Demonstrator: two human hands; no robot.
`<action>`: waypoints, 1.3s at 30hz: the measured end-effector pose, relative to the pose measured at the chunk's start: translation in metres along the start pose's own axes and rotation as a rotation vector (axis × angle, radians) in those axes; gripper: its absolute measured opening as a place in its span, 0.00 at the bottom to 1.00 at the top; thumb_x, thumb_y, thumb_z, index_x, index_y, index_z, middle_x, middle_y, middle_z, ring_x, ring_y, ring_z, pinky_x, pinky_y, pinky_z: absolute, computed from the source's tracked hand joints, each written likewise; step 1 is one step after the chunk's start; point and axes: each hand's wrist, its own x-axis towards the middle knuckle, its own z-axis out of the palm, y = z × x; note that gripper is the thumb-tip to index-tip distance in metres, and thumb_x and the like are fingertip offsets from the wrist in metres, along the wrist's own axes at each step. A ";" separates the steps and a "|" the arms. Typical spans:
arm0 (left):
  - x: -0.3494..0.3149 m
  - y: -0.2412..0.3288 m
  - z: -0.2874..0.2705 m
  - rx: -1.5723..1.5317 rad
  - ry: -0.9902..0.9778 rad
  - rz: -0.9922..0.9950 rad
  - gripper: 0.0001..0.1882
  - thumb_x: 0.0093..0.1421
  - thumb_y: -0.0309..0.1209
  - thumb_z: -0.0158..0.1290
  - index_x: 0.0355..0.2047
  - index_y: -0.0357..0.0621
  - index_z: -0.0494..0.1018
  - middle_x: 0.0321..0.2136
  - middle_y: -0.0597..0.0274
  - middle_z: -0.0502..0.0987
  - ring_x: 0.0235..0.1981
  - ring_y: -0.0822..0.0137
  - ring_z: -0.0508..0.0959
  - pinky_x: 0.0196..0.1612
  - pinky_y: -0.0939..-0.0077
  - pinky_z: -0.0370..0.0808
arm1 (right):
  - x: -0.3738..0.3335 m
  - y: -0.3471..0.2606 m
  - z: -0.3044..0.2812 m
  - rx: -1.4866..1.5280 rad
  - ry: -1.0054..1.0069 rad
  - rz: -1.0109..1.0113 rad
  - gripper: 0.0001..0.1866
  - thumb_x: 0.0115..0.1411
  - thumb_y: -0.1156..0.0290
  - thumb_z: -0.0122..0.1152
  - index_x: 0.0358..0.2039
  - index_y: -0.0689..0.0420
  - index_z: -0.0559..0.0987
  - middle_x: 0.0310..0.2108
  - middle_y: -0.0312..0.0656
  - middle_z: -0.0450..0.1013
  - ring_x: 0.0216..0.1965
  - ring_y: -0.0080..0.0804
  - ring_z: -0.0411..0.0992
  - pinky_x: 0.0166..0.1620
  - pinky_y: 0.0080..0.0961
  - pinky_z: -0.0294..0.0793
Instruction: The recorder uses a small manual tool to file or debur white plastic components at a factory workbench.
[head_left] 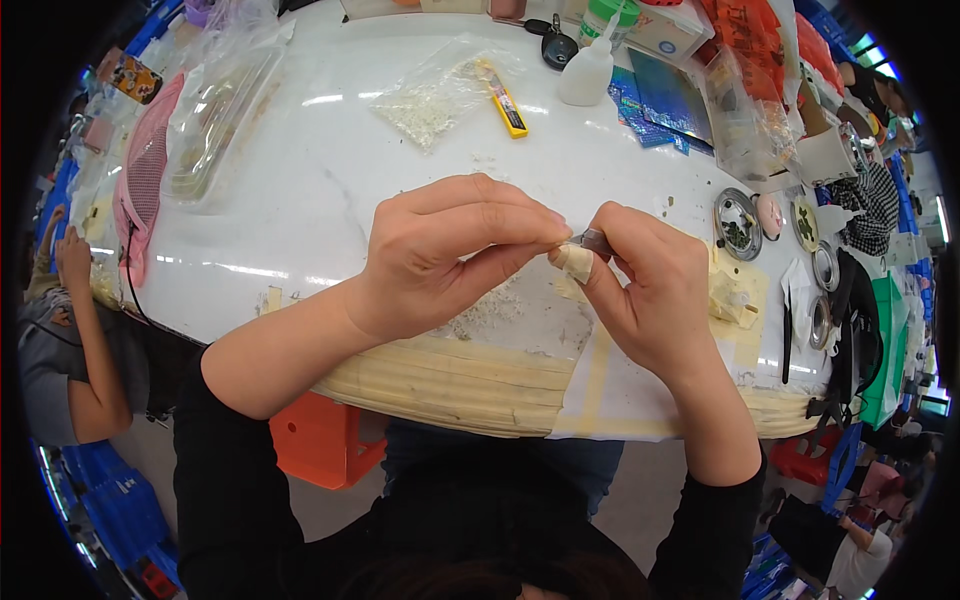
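Over the middle of the white table, my left hand (pixel 440 250) is closed in a pinch, its fingertips meeting the tip of my right thumb. Whatever lies in that pinch is too small to make out. My right hand (pixel 650 280) is closed on a small flat grey metal blade (pixel 597 241), held between the curled forefinger and the thumb. Cream tape (pixel 574 262) wraps that thumb. Pale crumbs and shavings (pixel 485 312) lie on the table below my hands. Beyond them is a clear plastic bag (pixel 425 112) of small pale pieces, with a yellow and black narrow case (pixel 503 100) at its side.
A white squeeze bottle (pixel 588 72), a car key (pixel 557 46) and blue shiny packets (pixel 670 95) stand or lie at the back. Round metal tins (pixel 738 225) and black tweezers (pixel 787 335) are on the right. Yellowish tape (pixel 450 390) covers the front edge. Another person's hand (pixel 73 257) is far left.
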 end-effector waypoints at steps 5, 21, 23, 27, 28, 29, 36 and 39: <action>0.000 0.000 -0.001 0.005 -0.003 0.004 0.13 0.51 0.12 0.59 0.38 0.36 0.78 0.35 0.55 0.81 0.31 0.65 0.81 0.31 0.78 0.77 | 0.000 0.001 0.001 0.009 0.006 -0.013 0.08 0.50 0.70 0.64 0.23 0.55 0.72 0.17 0.35 0.70 0.18 0.33 0.70 0.20 0.28 0.65; -0.001 0.000 0.000 0.018 0.003 0.035 0.13 0.51 0.13 0.59 0.37 0.36 0.78 0.34 0.55 0.81 0.30 0.66 0.80 0.29 0.79 0.76 | -0.002 0.001 0.001 -0.016 0.056 -0.051 0.08 0.46 0.71 0.66 0.23 0.53 0.74 0.15 0.35 0.67 0.16 0.34 0.67 0.18 0.28 0.62; -0.001 0.000 0.000 0.017 0.002 0.034 0.13 0.51 0.13 0.59 0.37 0.36 0.78 0.34 0.55 0.81 0.30 0.66 0.80 0.29 0.79 0.76 | -0.003 0.001 0.001 -0.024 0.062 -0.057 0.08 0.45 0.70 0.66 0.23 0.53 0.74 0.15 0.35 0.66 0.16 0.34 0.67 0.18 0.28 0.62; -0.001 0.001 -0.001 0.019 0.000 0.028 0.13 0.51 0.13 0.59 0.37 0.36 0.78 0.34 0.55 0.81 0.30 0.66 0.80 0.29 0.79 0.76 | -0.003 0.000 -0.001 -0.066 0.049 -0.063 0.09 0.45 0.70 0.67 0.23 0.53 0.73 0.14 0.35 0.65 0.15 0.33 0.66 0.17 0.29 0.61; 0.000 0.001 -0.001 0.019 0.000 0.025 0.13 0.51 0.13 0.59 0.37 0.36 0.78 0.34 0.55 0.81 0.30 0.66 0.80 0.29 0.79 0.76 | -0.003 -0.001 -0.001 -0.080 0.047 -0.064 0.09 0.45 0.70 0.67 0.23 0.52 0.73 0.14 0.35 0.65 0.15 0.33 0.66 0.17 0.29 0.61; 0.000 0.001 -0.001 0.016 -0.001 0.021 0.12 0.51 0.13 0.59 0.37 0.36 0.78 0.34 0.55 0.81 0.30 0.66 0.80 0.29 0.79 0.76 | -0.003 0.000 -0.001 -0.087 0.048 -0.069 0.10 0.45 0.70 0.67 0.23 0.52 0.73 0.14 0.35 0.65 0.15 0.33 0.66 0.17 0.28 0.61; -0.001 0.001 0.000 -0.007 0.005 0.005 0.12 0.52 0.13 0.59 0.37 0.36 0.78 0.34 0.55 0.81 0.29 0.66 0.80 0.29 0.78 0.76 | -0.002 0.001 0.002 -0.079 0.066 -0.083 0.12 0.45 0.68 0.68 0.23 0.53 0.71 0.16 0.34 0.67 0.16 0.33 0.68 0.18 0.28 0.63; -0.001 0.002 0.000 -0.014 0.007 0.001 0.12 0.52 0.13 0.59 0.37 0.36 0.78 0.34 0.55 0.81 0.29 0.66 0.80 0.29 0.78 0.76 | -0.001 0.000 0.001 -0.068 0.066 -0.072 0.12 0.46 0.67 0.69 0.23 0.53 0.71 0.16 0.34 0.69 0.17 0.33 0.69 0.18 0.28 0.64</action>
